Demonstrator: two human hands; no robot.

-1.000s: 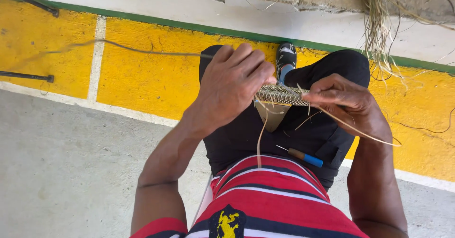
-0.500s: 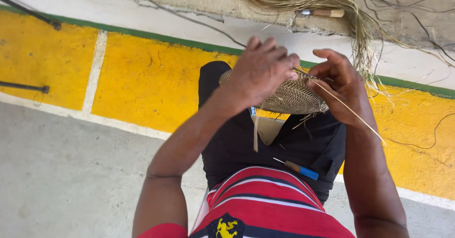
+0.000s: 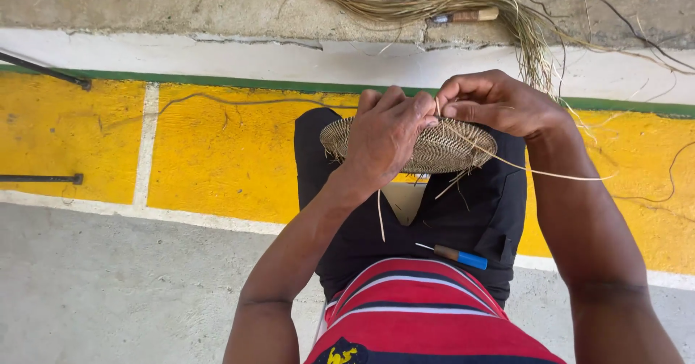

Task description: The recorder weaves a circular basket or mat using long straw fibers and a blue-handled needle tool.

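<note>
A round woven straw disc (image 3: 449,147) is held above my lap, tilted nearly flat. My left hand (image 3: 387,136) grips its near left part, fingers curled over the rim. My right hand (image 3: 492,102) pinches a thin straw strand (image 3: 536,170) at the disc's far edge; the strand trails off to the right. A small tool with a blue handle (image 3: 460,256) lies on my dark trousers, close to my striped red shirt.
A bundle of loose straw fibres (image 3: 463,2) and a wooden-handled tool (image 3: 467,15) lie on the concrete ledge ahead. Below it runs a yellow painted floor band (image 3: 210,154) with white and green lines. Dark metal rods (image 3: 43,178) reach in from the left. Grey concrete floor lies nearer.
The disc has tipped from edge-on to nearly flat, showing its round face. Both hands have risen with it, and the right hand has closed in on its far rim.
</note>
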